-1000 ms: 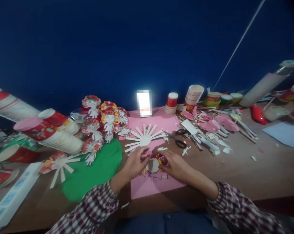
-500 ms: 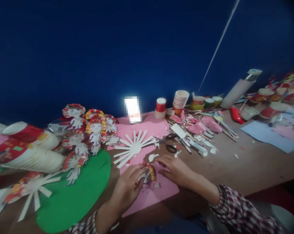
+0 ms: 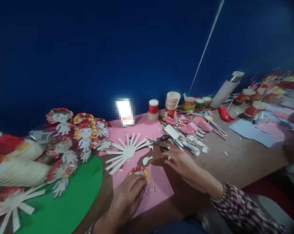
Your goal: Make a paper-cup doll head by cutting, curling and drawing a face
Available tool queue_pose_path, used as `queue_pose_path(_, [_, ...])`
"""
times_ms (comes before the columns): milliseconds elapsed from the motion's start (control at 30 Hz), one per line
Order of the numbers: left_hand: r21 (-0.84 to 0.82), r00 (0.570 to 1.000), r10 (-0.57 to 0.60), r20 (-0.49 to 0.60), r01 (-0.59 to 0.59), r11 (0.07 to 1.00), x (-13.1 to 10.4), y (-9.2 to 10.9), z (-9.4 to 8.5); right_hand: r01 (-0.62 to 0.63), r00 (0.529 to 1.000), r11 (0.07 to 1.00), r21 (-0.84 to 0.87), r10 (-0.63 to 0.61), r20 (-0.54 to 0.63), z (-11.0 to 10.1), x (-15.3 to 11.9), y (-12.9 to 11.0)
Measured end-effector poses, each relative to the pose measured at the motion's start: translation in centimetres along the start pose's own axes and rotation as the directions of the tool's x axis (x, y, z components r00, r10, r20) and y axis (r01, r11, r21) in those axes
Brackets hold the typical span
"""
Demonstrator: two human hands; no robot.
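Over the pink sheet (image 3: 159,185), my left hand (image 3: 128,195) is closed on a small paper figure (image 3: 145,173) with a red and yellow curled rim; the palm side and much of the figure are hidden. My right hand (image 3: 183,165) reaches to the black-handled scissors (image 3: 159,143), its fingertips beside the lower handle loop. Whether those fingers grip anything is too blurred to tell. A white paper cut into spokes (image 3: 129,152) lies behind my left hand. Small paper scraps (image 3: 153,188) rest on the pink sheet.
Finished-looking paper figures (image 3: 85,133) and a green oval sheet (image 3: 81,195) are at left, near stacked paper cups (image 3: 18,169). Behind stand more cups (image 3: 172,101) and a bottle (image 3: 225,92). Pink and white cuttings (image 3: 189,128) lie right of the scissors, with a blue sheet (image 3: 254,131) beyond.
My right hand has moved away from the paper figure to the scissors. My left hand stays with the figure. The view has shifted, so the table items appear further left.
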State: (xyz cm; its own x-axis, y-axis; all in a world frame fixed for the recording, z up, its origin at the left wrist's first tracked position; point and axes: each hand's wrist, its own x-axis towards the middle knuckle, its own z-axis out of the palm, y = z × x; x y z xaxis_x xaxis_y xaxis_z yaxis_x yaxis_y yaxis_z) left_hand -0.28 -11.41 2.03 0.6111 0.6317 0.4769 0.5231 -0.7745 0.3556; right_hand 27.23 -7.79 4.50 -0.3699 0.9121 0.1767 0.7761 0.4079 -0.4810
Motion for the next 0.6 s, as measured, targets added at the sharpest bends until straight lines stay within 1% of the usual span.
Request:
queue_pose_path(100, [0.010, 1.000, 0.012, -0.014, -0.012, 1.000, -0.4, -0.2, -0.2, -0.138, 0.987, 0.979, -0.148, 0.123, -0.106, -1.0, 0.4, 2.4])
queue_pose_path(167, [0.022, 0.999, 0.025, -0.031, -0.024, 0.999, -0.6, -0.3, -0.2, -0.188, 0.979, 0.954, -0.232, 0.164, -0.121, -1.4, 0.7, 4.0])
queue_pose_path(267, [0.032, 0.998, 0.042, -0.042, -0.040, 0.999, -0.8, -0.3, -0.2, -0.191, 0.980, 0.943, -0.271, 0.167, -0.109, -1.4, 1.0, 5.8])
queue_pose_path(333, [0.032, 0.998, 0.044, -0.044, -0.043, 0.999, -0.8, -0.2, -0.2, -0.186, 0.981, 0.946, -0.267, 0.164, -0.102, -1.4, 1.1, 6.4])
queue_pose_path(400, [0.024, 0.998, 0.040, -0.041, -0.039, 0.999, -0.9, -0.2, -0.2, -0.185, 0.981, 0.946, -0.266, 0.161, -0.110, -1.4, 1.1, 6.2])
queue_pose_path(467, [0.020, 0.998, 0.040, -0.040, -0.039, 0.999, -1.0, -0.1, -0.2, -0.162, 0.983, 0.956, -0.244, 0.135, -0.124, -1.2, 0.9, 5.4])
queue_pose_path(567, [0.021, 0.998, 0.029, -0.052, -0.028, 0.999, -1.4, -0.1, -0.2, -0.059, 0.990, 0.989, -0.136, 0.041, -0.132, -0.3, 0.4, 3.1])
queue_pose_path(600, [0.017, 0.998, 0.024, -0.060, -0.023, 1.000, -1.4, 0.0, -0.1, -0.005, 0.994, 0.995, -0.095, -0.005, -0.107, 0.1, 0.2, 2.1])
